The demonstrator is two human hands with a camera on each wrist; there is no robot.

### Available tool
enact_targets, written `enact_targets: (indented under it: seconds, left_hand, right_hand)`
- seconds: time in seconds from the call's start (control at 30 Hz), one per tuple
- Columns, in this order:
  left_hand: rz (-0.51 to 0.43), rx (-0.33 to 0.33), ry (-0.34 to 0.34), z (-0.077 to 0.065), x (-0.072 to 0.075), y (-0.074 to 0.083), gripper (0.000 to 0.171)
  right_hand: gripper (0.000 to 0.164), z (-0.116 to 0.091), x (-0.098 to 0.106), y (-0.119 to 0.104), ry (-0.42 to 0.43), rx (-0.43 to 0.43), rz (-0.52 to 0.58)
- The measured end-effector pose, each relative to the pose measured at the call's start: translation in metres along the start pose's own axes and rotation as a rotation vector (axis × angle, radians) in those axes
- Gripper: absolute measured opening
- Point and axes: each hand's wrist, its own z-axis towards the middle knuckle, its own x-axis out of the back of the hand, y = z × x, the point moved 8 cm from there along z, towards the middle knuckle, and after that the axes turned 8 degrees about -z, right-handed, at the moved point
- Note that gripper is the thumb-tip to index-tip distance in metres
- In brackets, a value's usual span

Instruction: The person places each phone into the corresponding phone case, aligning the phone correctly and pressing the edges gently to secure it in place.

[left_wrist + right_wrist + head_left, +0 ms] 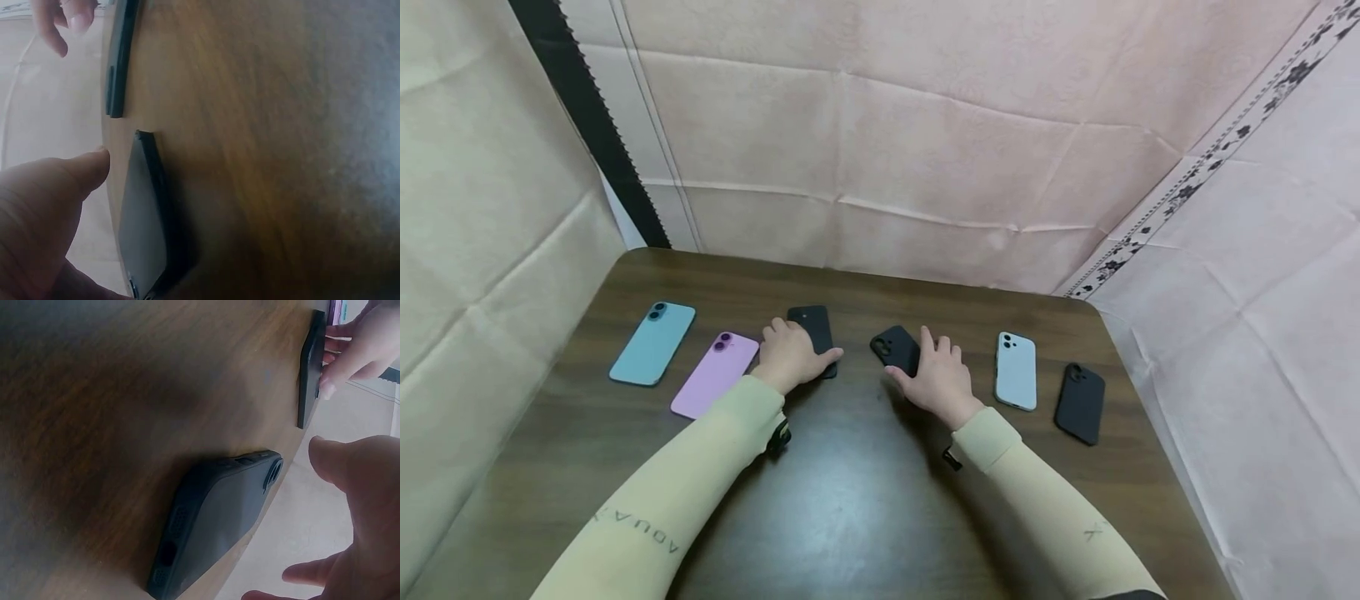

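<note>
Six phones span the frame's middle on a brown desk (842, 517): a teal phone (653, 343) and purple phone (713, 379) at left, two black phones (812, 327) at centre, a pale blue phone (1016, 372) and third black phone (1081, 407) at right. Two sleeved arms (673, 487) reach up from below; left hand (792, 357) and right hand (940, 379), fingers spread, meet one central phone each; contact is unclear.

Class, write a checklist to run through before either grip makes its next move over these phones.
1. Right grip open: ok, spread.
2. Left grip touching the left middle phone: cannot tell.
3. Right middle phone wholly visible in the head view: not ok, partly covered.
4. Left middle phone apart from right middle phone: ok.
5. Right grip clear of the pale blue phone: ok, table shows between.
</note>
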Motion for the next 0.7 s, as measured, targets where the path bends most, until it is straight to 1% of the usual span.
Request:
enact_targets:
  seconds: [0.2, 0.43, 0.53, 0.63, 0.7]
  left_hand:
    - [0.011, 0.046, 0.000, 0.0016, -0.0040, -0.0045, 0.109]
    - [0.033, 0.042, -0.036, 0.0025, -0.0019, -0.0044, 0.106]
    - [0.002, 0.048, -0.064, 0.0011, -0.0002, -0.0052, 0.105]
    - [-0.043, 0.072, -0.092, -0.0010, 0.0013, -0.0068, 0.106]
    - [-0.057, 0.092, -0.111, -0.0021, 0.0020, -0.0079, 0.107]
  right_hand:
    - [0.094, 0.0017, -0.0033, -0.0009, -0.022, 0.000, -0.004]
    - [0.090, 0.0030, -0.0038, -0.0029, -0.036, -0.002, 0.014]
    - [0.088, 0.0033, -0.0025, -0.0042, -0.037, -0.002, 0.023]
    - [0.087, 0.0037, -0.0020, -0.0058, -0.041, 0.000, 0.026]
    - [0.087, 0.0043, -0.0028, -0.0068, -0.047, 0.001, 0.027]
